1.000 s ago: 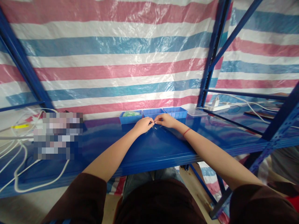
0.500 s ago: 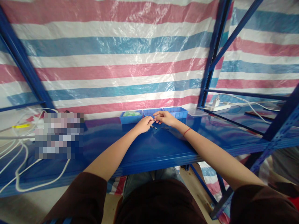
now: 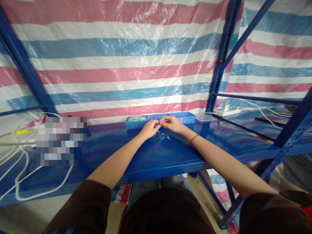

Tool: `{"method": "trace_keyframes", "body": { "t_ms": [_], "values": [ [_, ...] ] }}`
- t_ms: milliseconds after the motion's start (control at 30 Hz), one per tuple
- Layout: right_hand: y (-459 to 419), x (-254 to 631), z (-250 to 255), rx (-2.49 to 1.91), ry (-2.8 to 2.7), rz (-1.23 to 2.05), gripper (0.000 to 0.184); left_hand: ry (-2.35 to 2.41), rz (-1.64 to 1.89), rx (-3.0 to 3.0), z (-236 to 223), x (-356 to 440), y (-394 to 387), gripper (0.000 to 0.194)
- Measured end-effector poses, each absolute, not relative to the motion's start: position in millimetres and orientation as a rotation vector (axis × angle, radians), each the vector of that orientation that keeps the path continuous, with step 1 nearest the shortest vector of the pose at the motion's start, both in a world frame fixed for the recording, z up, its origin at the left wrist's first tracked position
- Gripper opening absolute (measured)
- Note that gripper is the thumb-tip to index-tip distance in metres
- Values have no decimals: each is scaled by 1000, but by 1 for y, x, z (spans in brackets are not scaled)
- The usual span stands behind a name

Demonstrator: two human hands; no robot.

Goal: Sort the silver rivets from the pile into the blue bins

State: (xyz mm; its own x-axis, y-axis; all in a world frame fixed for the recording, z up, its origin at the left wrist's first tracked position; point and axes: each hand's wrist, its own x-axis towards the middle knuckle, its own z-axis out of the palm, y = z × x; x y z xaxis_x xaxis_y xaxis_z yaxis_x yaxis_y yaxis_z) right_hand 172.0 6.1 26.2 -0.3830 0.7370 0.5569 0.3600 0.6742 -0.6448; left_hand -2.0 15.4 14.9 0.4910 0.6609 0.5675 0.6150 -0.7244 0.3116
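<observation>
Moderately bright light fills the view. White glare streaks the striped plastic sheeting; the blue tabletop shines faintly. The brown sleeves lose detail in shadow. The small metal parts look soft, wide-angle distortion stretches the edges, and 1 pixelated patch sits at left.

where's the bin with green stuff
In the head view, the bin is leftmost of three at the back of the table, beyond the left hand.

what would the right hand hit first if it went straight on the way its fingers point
Most likely the fingertips of the left hand, right in front of the right hand; whether they already touch is unclear.
</observation>
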Motion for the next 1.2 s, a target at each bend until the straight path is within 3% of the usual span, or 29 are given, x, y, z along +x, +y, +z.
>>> {"method": "trace_keyframes", "body": {
  "t_ms": [200, 333, 500, 633, 767, 967, 1200],
  "values": [
    [11, 178, 26, -1034, -2074, 177, 17, 1195, 1238, 2598, 16, -3, 15, 12],
    [15, 183, 28, -1232, -1964, 152, 19, 1366, 1228, 2571, 17, -2, 10, 28],
    [30, 207, 29, -1499, -1516, 102, 23, 1353, 936, 2767, 18, -2, 6, 23],
    [36, 230, 28, -1639, -1372, 113, 37, 1250, 676, 2878, 18, 1, 1, 33],
    [29, 231, 31, -1630, -1446, 201, 44, 1156, 506, 2854, 21, 3, -6, 35],
    [18, 212, 37, -1563, -1650, 159, 41, 1107, 452, 2847, 23, 3, -6, 24],
    [14, 206, 36, -1408, -1926, 266, 28, 1162, 675, 2771, 18, 4, 1, 27]
  ]
}}
